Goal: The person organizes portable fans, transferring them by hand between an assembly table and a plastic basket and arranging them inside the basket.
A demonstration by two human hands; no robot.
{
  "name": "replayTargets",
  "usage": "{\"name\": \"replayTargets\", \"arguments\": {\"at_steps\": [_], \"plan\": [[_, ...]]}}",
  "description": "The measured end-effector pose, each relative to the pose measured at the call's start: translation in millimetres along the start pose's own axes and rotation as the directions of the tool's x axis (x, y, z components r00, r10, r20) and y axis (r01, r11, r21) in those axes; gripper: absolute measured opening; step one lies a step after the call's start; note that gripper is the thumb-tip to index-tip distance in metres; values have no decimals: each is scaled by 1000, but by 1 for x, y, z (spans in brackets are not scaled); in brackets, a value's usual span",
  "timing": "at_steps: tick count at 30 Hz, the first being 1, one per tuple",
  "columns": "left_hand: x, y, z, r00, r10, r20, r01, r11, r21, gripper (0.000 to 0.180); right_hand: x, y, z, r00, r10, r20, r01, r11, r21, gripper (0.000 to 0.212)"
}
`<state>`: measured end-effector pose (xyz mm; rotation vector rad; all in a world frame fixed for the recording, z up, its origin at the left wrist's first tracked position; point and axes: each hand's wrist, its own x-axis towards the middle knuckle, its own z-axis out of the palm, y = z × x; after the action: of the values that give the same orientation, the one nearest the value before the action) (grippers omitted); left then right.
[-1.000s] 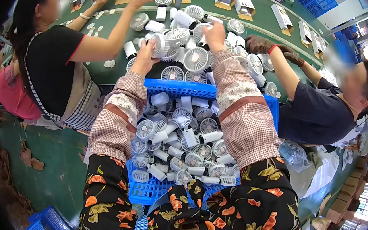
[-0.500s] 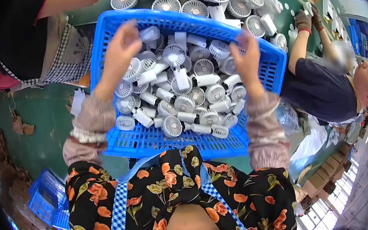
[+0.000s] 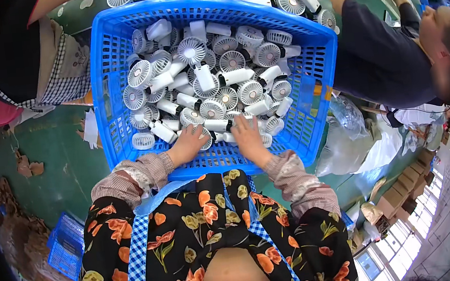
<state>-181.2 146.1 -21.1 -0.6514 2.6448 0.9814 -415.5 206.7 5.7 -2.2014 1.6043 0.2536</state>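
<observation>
A blue plastic basket (image 3: 316, 98) stands before me, filled with a heap of white handheld fans (image 3: 232, 61) that have round grilles and short handles. At the near side of the heap, my left hand (image 3: 187, 144) lies over a fan grille with its fingers spread. My right hand (image 3: 250, 139) rests beside it, fingers apart, on the fans just inside the near wall. Neither hand grips a fan; some fans under the palms are hidden.
More white fans (image 3: 291, 2) lie on the green table beyond the basket. A co-worker in a dark shirt (image 3: 383, 55) is at the right, another person in a checked apron (image 3: 66, 69) at the left. A second blue basket (image 3: 66, 247) stands low left; plastic bags (image 3: 341, 147) lie right.
Both hands have come down from the far part of the basket to the near edge of the fan heap. The basket sits slightly farther left in view. The right co-worker's arms have shifted.
</observation>
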Motion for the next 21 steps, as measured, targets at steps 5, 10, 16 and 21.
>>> {"name": "replayTargets", "arguments": {"at_steps": [5, 10, 16, 21], "plan": [[-1, -13, -7, 998, 64, 21, -62, 994, -90, 62, 17, -2, 19, 997, -70, -17, 69, 997, -14, 20], [0, -37, -19, 998, 4, -67, -32, 904, -427, 58, 34, 25, 21, 977, -169, 127, 156, 982, 103, 34], [10, -64, -35, 896, -440, -55, 207, 524, -826, 39, 51, 50, 12, 981, -187, 40, 159, 913, 375, 44], [-1, -98, 2, 616, -775, -143, 245, 361, -900, 26, 76, 56, -4, 955, 127, 269, -298, 434, 850, 54]]}}
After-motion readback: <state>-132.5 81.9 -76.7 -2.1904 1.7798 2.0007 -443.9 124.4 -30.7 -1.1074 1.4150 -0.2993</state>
